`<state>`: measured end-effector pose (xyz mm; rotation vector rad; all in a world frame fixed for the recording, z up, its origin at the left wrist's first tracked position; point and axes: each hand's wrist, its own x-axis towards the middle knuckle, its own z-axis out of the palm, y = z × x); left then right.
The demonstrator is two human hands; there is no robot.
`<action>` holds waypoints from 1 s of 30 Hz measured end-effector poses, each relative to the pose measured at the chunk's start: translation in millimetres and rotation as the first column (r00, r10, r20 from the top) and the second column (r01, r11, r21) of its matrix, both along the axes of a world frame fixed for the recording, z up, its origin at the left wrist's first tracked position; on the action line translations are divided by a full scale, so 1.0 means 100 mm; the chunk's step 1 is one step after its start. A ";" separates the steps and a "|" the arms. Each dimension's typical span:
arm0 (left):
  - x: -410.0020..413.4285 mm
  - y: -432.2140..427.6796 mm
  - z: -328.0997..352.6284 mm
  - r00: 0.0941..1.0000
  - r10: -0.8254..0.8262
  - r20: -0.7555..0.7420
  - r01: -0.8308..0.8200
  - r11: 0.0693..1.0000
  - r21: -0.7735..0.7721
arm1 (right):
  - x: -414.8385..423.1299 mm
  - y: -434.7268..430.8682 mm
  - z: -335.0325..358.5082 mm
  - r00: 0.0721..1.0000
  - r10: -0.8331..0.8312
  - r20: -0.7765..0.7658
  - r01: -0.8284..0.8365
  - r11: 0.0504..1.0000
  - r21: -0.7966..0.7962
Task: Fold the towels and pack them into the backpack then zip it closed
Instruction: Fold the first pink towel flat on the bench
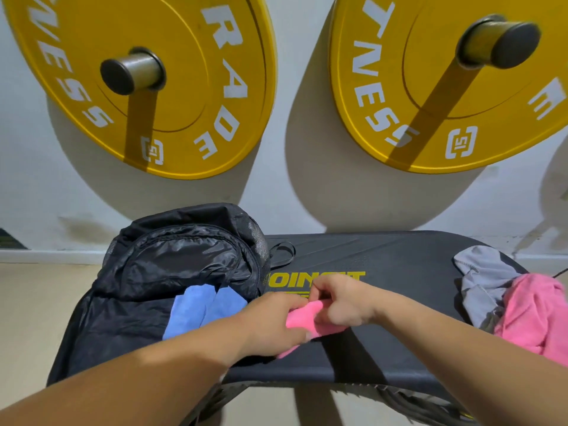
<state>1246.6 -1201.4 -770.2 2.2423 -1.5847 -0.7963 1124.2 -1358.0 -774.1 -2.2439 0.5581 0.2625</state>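
blue towel [203,312] sits in the open backpack [184,256] at 9 o'clock; left hand [270,324] and right hand [341,302] pinch a pink towel [302,316]; 2 crumpled towels [534,315] wait at 3 o'clock.

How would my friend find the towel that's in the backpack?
Find the black bench under the two yellow weight plates. On its left end lies an open black backpack, with the blue towel in its opening. It is the only blue cloth; the pink towel beside the bag and the grey and pink pile on the right lie outside it.
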 end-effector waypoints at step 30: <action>1.31 2.08 -0.49 0.485 0.846 -0.221 -0.866 0.430 -0.255 | 1.68 1.05 -0.10 0.951 0.239 0.194 -0.029 0.698 -0.716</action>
